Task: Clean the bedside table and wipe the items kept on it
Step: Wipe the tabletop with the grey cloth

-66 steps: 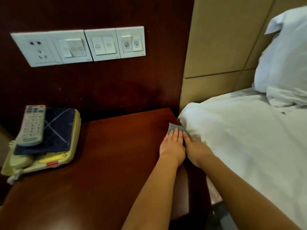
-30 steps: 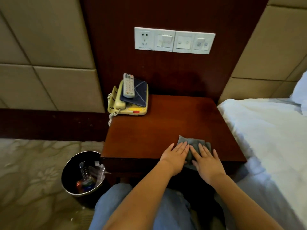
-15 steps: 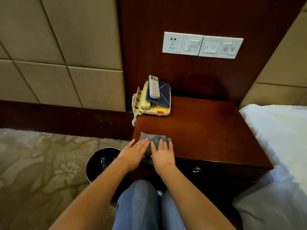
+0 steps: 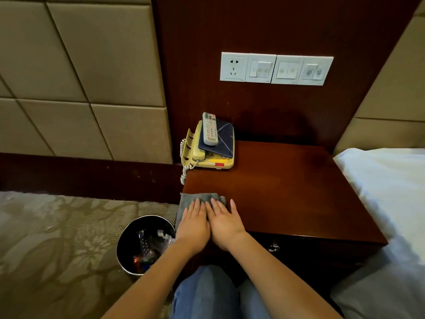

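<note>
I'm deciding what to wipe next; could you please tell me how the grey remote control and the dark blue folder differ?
The light grey plastic remote control is long, narrow and covered in buttons; the dark blue flat folder is broader, squarish, with pale crossing lines. The remote lies on the folder; the folder rests directly on the cream telephone. Both lie flat, stacked at the back left corner of the dark wooden table.

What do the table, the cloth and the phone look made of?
Table: probably varnished wood, reddish-brown with a soft sheen. Cloth: soft grey fabric, perhaps microfibre; it bunches and drapes over the edge. Phone: smooth moulded plastic, yellowed cream.
</note>
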Available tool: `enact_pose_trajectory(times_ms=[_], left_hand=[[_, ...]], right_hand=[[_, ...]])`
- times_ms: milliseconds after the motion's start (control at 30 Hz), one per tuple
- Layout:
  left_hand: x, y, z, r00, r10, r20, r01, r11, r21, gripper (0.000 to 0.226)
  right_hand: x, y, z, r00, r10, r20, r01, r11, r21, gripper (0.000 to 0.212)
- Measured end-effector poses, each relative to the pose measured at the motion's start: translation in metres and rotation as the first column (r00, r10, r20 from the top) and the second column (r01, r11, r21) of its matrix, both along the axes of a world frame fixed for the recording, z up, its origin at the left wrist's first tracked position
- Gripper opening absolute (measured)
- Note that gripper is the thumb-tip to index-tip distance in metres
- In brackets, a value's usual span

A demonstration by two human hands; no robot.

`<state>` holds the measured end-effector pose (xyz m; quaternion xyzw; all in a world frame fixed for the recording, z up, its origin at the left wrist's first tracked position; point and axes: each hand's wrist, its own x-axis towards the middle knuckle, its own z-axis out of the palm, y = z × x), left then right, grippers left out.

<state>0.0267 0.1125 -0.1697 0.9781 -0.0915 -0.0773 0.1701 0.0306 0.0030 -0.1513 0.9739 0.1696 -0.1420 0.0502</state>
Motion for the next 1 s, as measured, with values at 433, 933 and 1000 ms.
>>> enact_pose_trajectory(times_ms=[433,933,1000], left_hand=[[0.097,-0.042,-0.005,0.997,-0.078,0.003,0.078,0.995,0.067,0.053],[0.100,0.041,0.000,0.936,0.204,-0.287,-0.352,0.576,-0.738,0.044],[0.104,0.048,-0.001,0.875,0.260,-0.408,-0.484,0.459,-0.745,0.039]], right_hand=[[0.088,-0.040,0.003,0.984,-0.173,-0.036,0.175,0.980,0.091,0.063],[0.089,0.060,-0.001,0.998,-0.052,0.028,0.049,0.994,0.102,0.070],[0.089,0.067,-0.003,0.999,-0.044,0.024,0.042,0.996,0.076,0.072]])
